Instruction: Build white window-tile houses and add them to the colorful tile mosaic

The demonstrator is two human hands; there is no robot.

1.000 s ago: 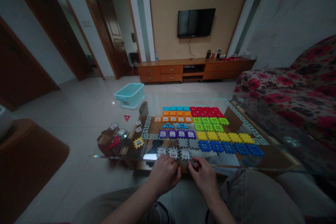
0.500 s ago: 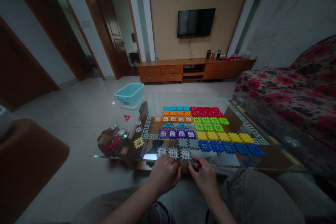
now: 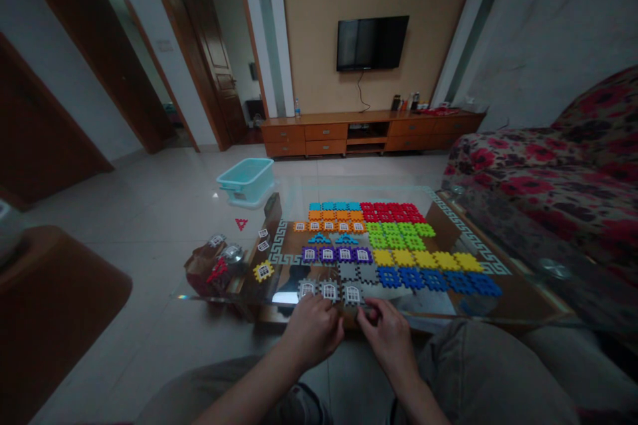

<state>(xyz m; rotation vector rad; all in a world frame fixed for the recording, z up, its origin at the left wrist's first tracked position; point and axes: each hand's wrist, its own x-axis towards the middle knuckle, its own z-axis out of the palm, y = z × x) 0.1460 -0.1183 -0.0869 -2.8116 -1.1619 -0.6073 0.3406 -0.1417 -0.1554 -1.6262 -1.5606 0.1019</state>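
In the head view both hands are at the near edge of the glass table, by a row of grey interlocking tiles with white window inserts. My left hand (image 3: 316, 324) is closed, knuckles up, against the lower edge of the left grey window tile (image 3: 308, 289) and the middle grey window tile (image 3: 329, 291); its fingertips are hidden. My right hand (image 3: 386, 325) pinches at the near right corner of the right grey window tile (image 3: 352, 294), which lies flat. Plain grey tiles (image 3: 367, 273) sit just behind, with purple window tiles (image 3: 327, 254) beyond.
Rows of blue (image 3: 411, 277), yellow (image 3: 423, 259), green (image 3: 393, 236), red (image 3: 393, 212) and orange tiles (image 3: 336, 216) cover the table. A yellow window tile (image 3: 264, 271) lies left, near a brown bag (image 3: 197, 269) of pieces. A turquoise tub (image 3: 246, 179) stands beyond.
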